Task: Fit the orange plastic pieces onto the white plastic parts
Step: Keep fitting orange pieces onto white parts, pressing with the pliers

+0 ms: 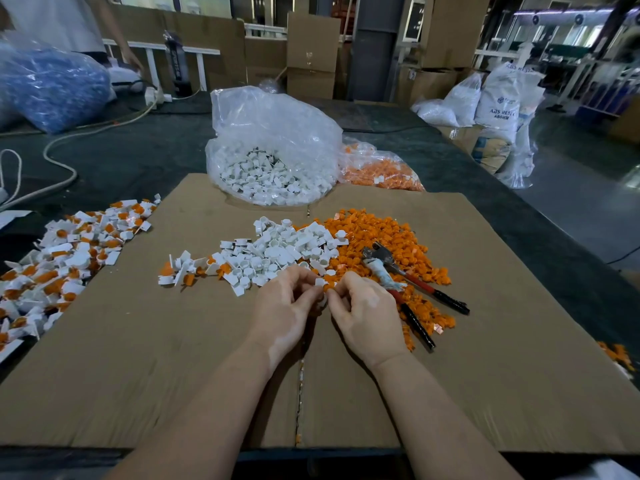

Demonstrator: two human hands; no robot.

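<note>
Both hands meet low centre over the cardboard sheet (485, 341) laid on the dark bench (467, 161); left hand (284, 311) has its fingers curled, pinching a small white part (320, 282) at the fingertips; right hand (363, 313) has its fingers curled too, tips pressed against the same white part from the other side, with a bit of orange showing at the contact point; whether the right grip is holding an orange piece of its own, cannot tell, too small and hidden by fingers.

Loose white parts pile (284, 251) lies just beyond the hands, centre of the cardboard; loose orange pieces pile (381, 244) touches it on the right side and spreads toward the right hand; red-and-black-handled pliers (408, 282) lie on top of the orange pile, handles pointing toward the near right, one handle wrapped in pale tape or cloth.

Assembled white-and-orange pieces heap (69, 258) lies on the left, spilling off the cardboard edge; a few more assembled ones (183, 270) lie between that heap and the white pile.

Clear plastic bag of white parts (273, 150) stands at the far edge of the cardboard, open at the top; bag of orange pieces (377, 168) just beside it on the right; blue-filled bag (48, 88) far left; white cable (65, 168) loops across the bench on the left; white sacks (498, 102) far right; cardboard boxes (311, 53) stacked behind; another person (62, 22) partly visible upper left.
</note>
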